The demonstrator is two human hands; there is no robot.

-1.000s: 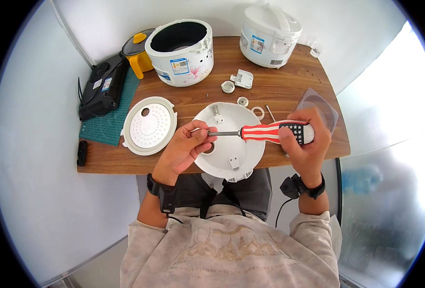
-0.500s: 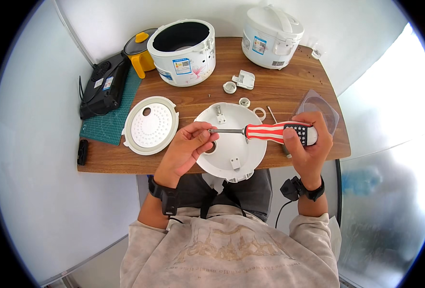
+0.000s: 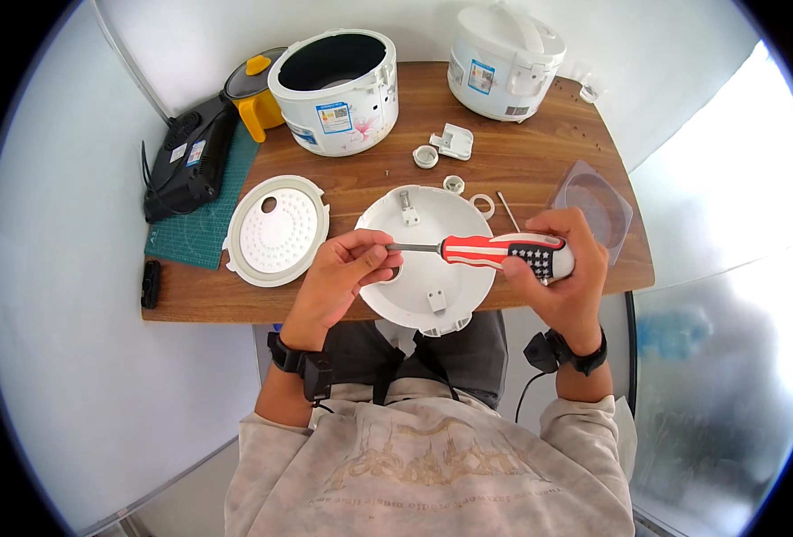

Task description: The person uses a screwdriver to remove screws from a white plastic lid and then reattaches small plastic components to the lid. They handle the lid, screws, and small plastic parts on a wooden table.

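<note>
A screwdriver (image 3: 486,251) with a red-and-white striped, star-patterned handle lies level across the view, its shaft toward the left. My right hand (image 3: 572,285) is wrapped round the handle's butt end. At the other end, my left hand (image 3: 341,276) pinches the shaft's tip between thumb and fingers; whether a small part sits there too is hidden. Below the tool is a round white plastic lid shell (image 3: 419,304), its hollow side up, with small brackets inside. It overhangs the table's front edge, partly covered by my left fingers.
Left lies a white perforated inner lid (image 3: 289,242). Behind stand an open rice cooker body (image 3: 334,112), a closed rice cooker (image 3: 504,76) and a yellow pot (image 3: 257,112). A black appliance (image 3: 186,166) rests on a green mat (image 3: 190,234). Right is a clear plastic tray (image 3: 593,210).
The screwdriver and my right hand have moved slightly left, and the handle has turned a little. My left fingers have closed further over the tip. The whole view has shifted slightly.
</note>
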